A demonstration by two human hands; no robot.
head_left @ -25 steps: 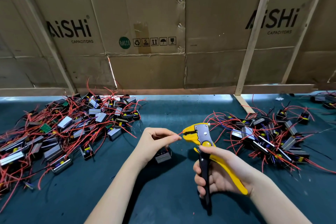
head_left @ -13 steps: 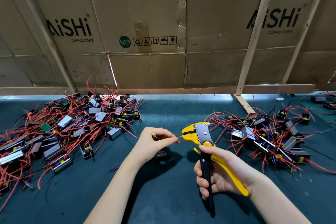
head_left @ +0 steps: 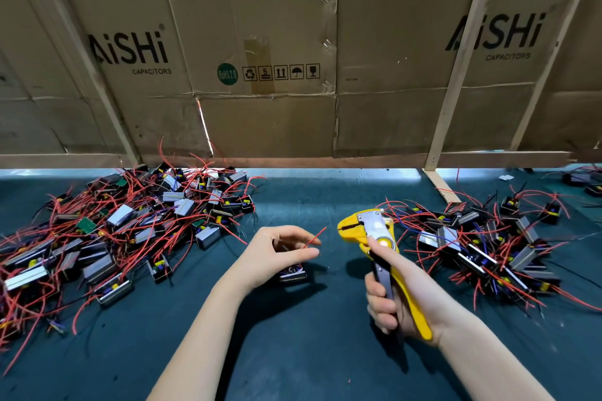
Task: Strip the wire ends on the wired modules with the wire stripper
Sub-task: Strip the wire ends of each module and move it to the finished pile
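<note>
My right hand (head_left: 395,296) grips the handles of a yellow and grey wire stripper (head_left: 368,231), which stands upright with its jaws pointing left. My left hand (head_left: 277,251) is curled over a small black wired module (head_left: 293,273) just above the dark green table. One red wire (head_left: 315,235) from that module sticks up past my thumb and index finger, its tip a short gap left of the stripper jaws. How firmly the wire is pinched is unclear.
A big heap of wired modules (head_left: 107,231) with tangled red wires covers the left of the table (head_left: 293,352). A second heap (head_left: 482,244) lies right of the stripper. A cardboard wall (head_left: 270,81) with wooden slats closes the back.
The red wire end has come out of the stripper jaws. My left hand has drawn back to the left with the module, opening a gap between wire tip and tool.
</note>
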